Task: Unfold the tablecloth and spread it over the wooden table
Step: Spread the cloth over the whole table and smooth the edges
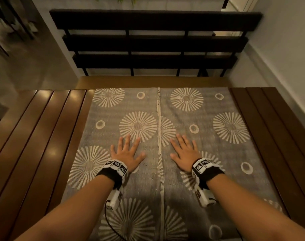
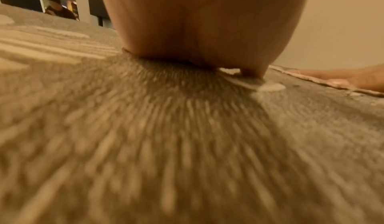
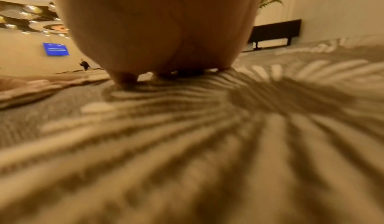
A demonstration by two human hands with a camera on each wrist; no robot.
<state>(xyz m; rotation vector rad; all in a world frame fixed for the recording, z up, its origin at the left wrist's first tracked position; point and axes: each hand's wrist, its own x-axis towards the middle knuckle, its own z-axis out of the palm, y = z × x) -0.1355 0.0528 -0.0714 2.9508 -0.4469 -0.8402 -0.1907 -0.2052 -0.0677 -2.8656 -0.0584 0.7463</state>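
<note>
Lying flat, the grey sunburst-patterned tablecloth (image 1: 209,150) bears both flat-fingered hands, left (image 1: 125,154) and right (image 1: 184,153).

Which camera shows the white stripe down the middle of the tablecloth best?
The head view: the white stripe runs down the whole tablecloth between the left hand and the right hand. The left wrist view catches only a short blurry piece at its right edge; the right wrist view, a blurry piece at its left.

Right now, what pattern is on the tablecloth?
Grey tablecloth with cream sunburst flowers and small rings; it shows best in the head view.
</note>
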